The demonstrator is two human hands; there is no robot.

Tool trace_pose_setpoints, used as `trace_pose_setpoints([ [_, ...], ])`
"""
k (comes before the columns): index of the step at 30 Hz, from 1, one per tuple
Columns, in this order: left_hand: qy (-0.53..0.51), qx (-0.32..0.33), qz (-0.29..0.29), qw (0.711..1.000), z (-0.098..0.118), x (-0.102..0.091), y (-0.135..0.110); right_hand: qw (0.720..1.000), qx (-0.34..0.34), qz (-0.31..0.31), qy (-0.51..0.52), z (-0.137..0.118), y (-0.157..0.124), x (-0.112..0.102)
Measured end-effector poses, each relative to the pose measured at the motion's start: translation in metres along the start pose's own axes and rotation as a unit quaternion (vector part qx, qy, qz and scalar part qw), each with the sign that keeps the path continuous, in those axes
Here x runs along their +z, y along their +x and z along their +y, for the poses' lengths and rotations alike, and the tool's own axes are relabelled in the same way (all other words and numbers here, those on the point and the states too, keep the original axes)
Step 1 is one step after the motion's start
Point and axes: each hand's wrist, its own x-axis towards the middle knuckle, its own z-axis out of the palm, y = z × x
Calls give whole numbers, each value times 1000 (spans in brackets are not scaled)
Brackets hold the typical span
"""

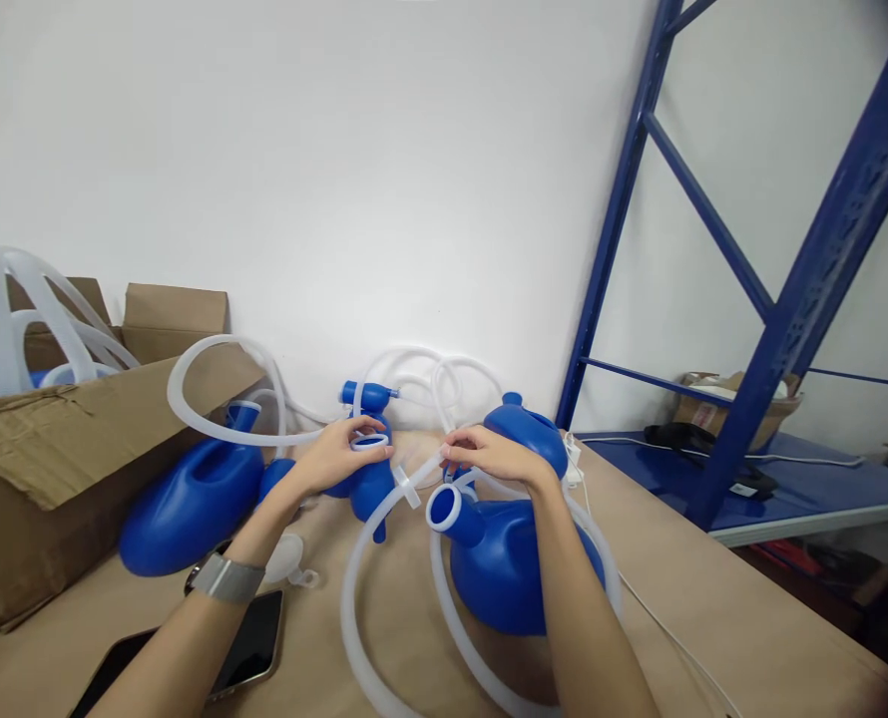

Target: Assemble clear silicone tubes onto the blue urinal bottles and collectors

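My left hand [346, 454] is closed, thumb and fingers pinching the white rim of a blue funnel-shaped piece [371, 491], whose narrow end points down. My right hand [493, 454] pinches a translucent white tube [358, 568] near its upper end. A white plastic clip [406, 487] sits on that tube between my hands. Under my right forearm lies a blue plastic bottle [496, 583] with a handle and a white-rimmed neck, partly hidden by the arm. More tubing loops around it. Behind my left hand is another blue funnel-shaped piece [369, 395] on a hose.
An open cardboard box [107, 429] with tubing stands left. Blue bottles lie beside it [190, 504] and at the back [526, 434]. A white cap [284, 558] and a phone [253, 643] lie near my left forearm. A blue shelf rack [743, 419] stands right; a cable [675, 638] crosses the table.
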Motion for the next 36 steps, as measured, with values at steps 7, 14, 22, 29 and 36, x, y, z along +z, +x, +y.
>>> trace_pose_setpoints([
  [7,53,-3,45,998,12,-8,-5,995,64,-3,-78,17,-1,-5],
  [14,64,-14,97,993,31,-21,-11,947,246,87,-187,65,-23,-40],
  [22,39,44,-4,998,62,-17,-25,957,153,178,-170,45,-60,-58],
  [29,60,45,-47,996,74,-3,-29,944,13,304,-130,-6,-55,-50],
  [36,97,-36,-95,990,51,6,-20,911,-66,397,-94,-14,-28,-35],
])
